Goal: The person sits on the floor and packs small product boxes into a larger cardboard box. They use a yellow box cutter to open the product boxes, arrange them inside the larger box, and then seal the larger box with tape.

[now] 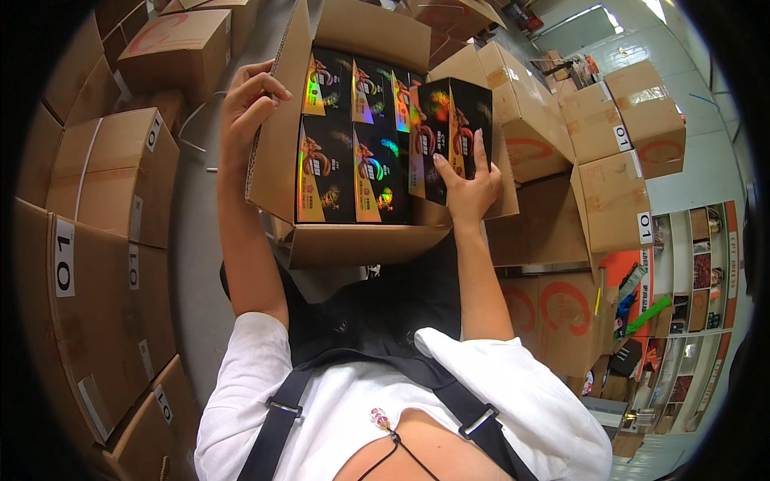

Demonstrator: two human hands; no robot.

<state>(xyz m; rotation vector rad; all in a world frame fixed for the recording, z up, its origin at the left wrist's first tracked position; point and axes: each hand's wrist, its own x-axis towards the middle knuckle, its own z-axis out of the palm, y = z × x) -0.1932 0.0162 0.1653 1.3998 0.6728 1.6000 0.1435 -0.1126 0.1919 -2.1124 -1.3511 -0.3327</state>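
An open cardboard carton (370, 243) stands before me with its flaps folded outward. Black printed boxes (325, 168) with gold and rainbow-foil corners stand in rows inside it. My left hand (249, 102) curls its fingers over the edge of the carton's left flap (280, 144). At the carton's right side, my right hand (472, 189) grips another black box (469, 114), thumb and fingers spread across its printed surface. That box sits tilted and higher than the rows, covering part of the right-hand row. Its lower end is partly hidden by my hand.
Sealed cartons (108, 174) are stacked along the left, with grey floor (201, 288) between them and me. More cartons (613, 198) are piled on the right. Beyond those, a shelf unit (686, 282) holds assorted goods. Another opened carton (529, 222) stands close by my right arm.
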